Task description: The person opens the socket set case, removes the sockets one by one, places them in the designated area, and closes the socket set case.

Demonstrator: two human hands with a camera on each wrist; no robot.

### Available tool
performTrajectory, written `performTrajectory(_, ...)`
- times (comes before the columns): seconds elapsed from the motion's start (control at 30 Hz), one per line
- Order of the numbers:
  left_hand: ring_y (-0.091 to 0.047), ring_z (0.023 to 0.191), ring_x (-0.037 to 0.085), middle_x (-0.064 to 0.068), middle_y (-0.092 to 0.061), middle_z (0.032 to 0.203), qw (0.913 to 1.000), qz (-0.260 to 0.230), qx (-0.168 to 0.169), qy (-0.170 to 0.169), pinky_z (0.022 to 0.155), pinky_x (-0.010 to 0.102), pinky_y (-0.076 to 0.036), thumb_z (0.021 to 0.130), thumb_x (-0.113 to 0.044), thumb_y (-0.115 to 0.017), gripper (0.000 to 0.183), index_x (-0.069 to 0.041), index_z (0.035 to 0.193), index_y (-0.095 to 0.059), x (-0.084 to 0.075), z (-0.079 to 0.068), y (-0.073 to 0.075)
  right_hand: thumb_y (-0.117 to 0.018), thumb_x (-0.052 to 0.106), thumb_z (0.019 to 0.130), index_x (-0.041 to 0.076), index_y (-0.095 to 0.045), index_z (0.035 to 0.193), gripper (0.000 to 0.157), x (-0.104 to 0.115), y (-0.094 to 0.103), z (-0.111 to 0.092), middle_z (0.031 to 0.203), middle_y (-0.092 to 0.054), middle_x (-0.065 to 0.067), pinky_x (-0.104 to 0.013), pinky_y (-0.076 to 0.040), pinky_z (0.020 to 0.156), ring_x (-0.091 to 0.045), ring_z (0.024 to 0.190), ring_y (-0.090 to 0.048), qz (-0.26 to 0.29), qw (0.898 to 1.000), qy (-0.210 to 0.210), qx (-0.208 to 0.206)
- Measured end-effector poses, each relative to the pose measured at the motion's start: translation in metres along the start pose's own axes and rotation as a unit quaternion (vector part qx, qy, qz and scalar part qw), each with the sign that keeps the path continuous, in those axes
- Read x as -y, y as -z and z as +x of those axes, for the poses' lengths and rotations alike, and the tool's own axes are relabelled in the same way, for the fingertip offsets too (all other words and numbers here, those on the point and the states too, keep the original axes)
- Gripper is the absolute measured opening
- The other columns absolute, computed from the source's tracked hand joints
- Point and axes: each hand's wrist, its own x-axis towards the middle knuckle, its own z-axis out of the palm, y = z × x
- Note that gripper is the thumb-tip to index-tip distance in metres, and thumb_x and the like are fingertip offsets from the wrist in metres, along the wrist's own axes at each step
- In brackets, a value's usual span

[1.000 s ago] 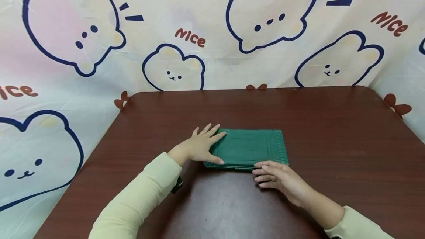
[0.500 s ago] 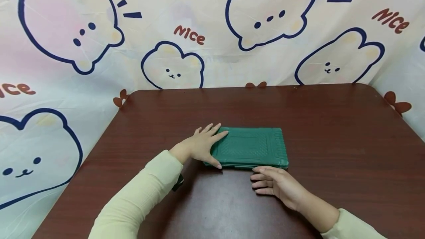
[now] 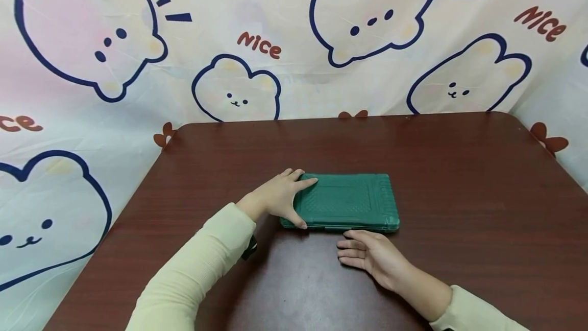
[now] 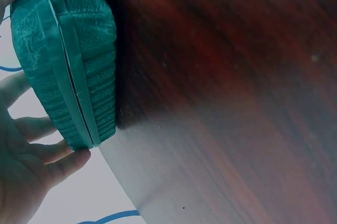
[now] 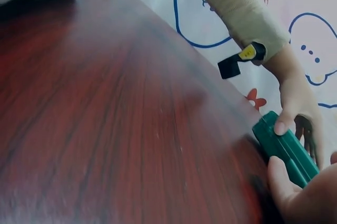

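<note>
A flat green plastic case (image 3: 346, 201) with a ribbed, embossed lid lies on the brown table. My left hand (image 3: 280, 195) grips its left end, thumb at the front edge and fingers over toward the back edge. In the left wrist view, the fingers of the left hand (image 4: 21, 166) bend around the end of the case (image 4: 68, 61), and its lid seam appears closed. My right hand (image 3: 378, 259) is in front of the case, fingers loosely extended, with the index fingertip right at the front edge. The right wrist view has the right thumb (image 5: 279, 176) beside the case's front side.
The brown wood-grain table (image 3: 459, 178) spreads around the case. Behind it hangs a pale cloth (image 3: 303, 65) printed with cartoon bears. A black strap-mounted device (image 5: 231, 66) sits at the left wrist, below the cream sleeve.
The left hand's fingers have drawn in around the case's end. The right hand has shifted left along the front edge. The case stays nearly in place.
</note>
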Motion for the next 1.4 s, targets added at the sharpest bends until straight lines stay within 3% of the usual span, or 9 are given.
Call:
performTrajectory(0.23,-0.025,0.122,0.034,0.014,-0.028,0.136,0.9999,-0.011,-0.005,0.001,0.094,0.042,-0.028,0.055,-0.066,-0.064,0.101,-0.020,0.137,-0.027,0.003,0.002,0.002,-0.041,0.015,0.092,-0.016,-0.013,0.128,0.055,-0.003,-0.010,0.007,0.120,-0.033,-0.038,-0.041,-0.039,0.085,-0.039,0.106,-0.044,0.062,0.995,0.015,-0.071)
performTrajectory(0.4,-0.024,0.122,0.036,0.013,-0.027,0.136,0.9997,-0.025,-0.002,0.006,0.094,0.045,-0.028,0.057,-0.064,-0.064,0.098,-0.020,0.137,-0.028,0.004,0.003,0.004,-0.043,0.015,0.091,-0.015,-0.012,0.129,0.057,-0.003,-0.013,0.013,0.121,-0.032,-0.037,-0.040,-0.038,0.086,-0.041,0.111,-0.038,0.085,0.992,0.035,-0.089)
performTrajectory(0.6,-0.024,0.122,0.037,0.013,-0.027,0.137,0.9996,-0.026,-0.007,0.009,0.094,0.045,-0.027,0.056,-0.065,-0.064,0.098,-0.020,0.136,-0.029,0.005,0.004,0.001,-0.040,0.015,0.093,-0.014,0.000,0.131,0.062,-0.003,-0.022,0.022,0.128,-0.019,-0.038,-0.039,-0.035,0.089,-0.043,0.117,-0.027,0.140,0.984,0.037,-0.101)
performTrajectory(0.7,-0.023,0.122,0.038,0.014,-0.026,0.137,0.9997,-0.024,-0.008,0.007,0.094,0.045,-0.026,0.057,-0.065,-0.064,0.098,-0.019,0.137,-0.029,0.005,0.004,0.001,-0.036,0.013,0.094,-0.014,-0.001,0.131,0.058,-0.003,-0.028,0.024,0.126,-0.020,-0.037,-0.038,-0.037,0.088,-0.041,0.114,-0.032,0.151,0.980,0.045,-0.123)
performTrajectory(0.9,-0.024,0.122,0.038,0.015,-0.026,0.137,1.0000,-0.002,0.002,0.007,0.094,0.044,-0.027,0.058,-0.066,-0.062,0.098,-0.018,0.137,-0.028,0.003,0.006,0.003,-0.034,0.012,0.094,-0.014,-0.015,0.126,0.045,-0.001,-0.033,0.028,0.106,-0.034,-0.024,-0.032,-0.041,0.083,-0.022,0.088,-0.052,0.143,0.974,0.048,-0.168)
performTrajectory(1.07,-0.026,0.121,0.036,0.015,-0.026,0.137,0.9999,0.005,0.007,0.011,0.093,0.042,-0.029,0.059,-0.066,-0.062,0.097,-0.018,0.137,-0.028,0.000,0.007,0.004,-0.033,0.012,0.094,-0.015,-0.014,0.125,0.045,0.000,-0.030,0.028,0.110,-0.034,-0.029,-0.035,-0.039,0.085,-0.026,0.092,-0.053,0.135,0.975,0.055,-0.165)
performTrajectory(1.23,-0.027,0.120,0.034,0.015,-0.025,0.137,0.9998,0.004,0.010,0.019,0.093,0.041,-0.030,0.058,-0.065,-0.062,0.098,-0.019,0.137,-0.027,-0.002,0.007,0.004,-0.033,0.012,0.094,-0.015,-0.009,0.127,0.049,-0.002,-0.028,0.028,0.126,-0.019,-0.033,-0.035,-0.040,0.084,-0.029,0.096,-0.052,0.129,0.977,0.053,-0.164)
performTrajectory(1.4,-0.026,0.121,0.031,0.013,-0.024,0.138,0.9996,0.009,0.011,0.024,0.093,0.041,-0.030,0.057,-0.065,-0.063,0.099,-0.020,0.137,-0.026,-0.002,0.005,0.003,-0.032,0.012,0.094,-0.009,0.018,0.130,0.065,-0.004,-0.032,0.027,0.137,0.004,-0.027,-0.035,-0.041,0.083,-0.038,0.106,-0.044,0.136,0.978,0.036,-0.154)
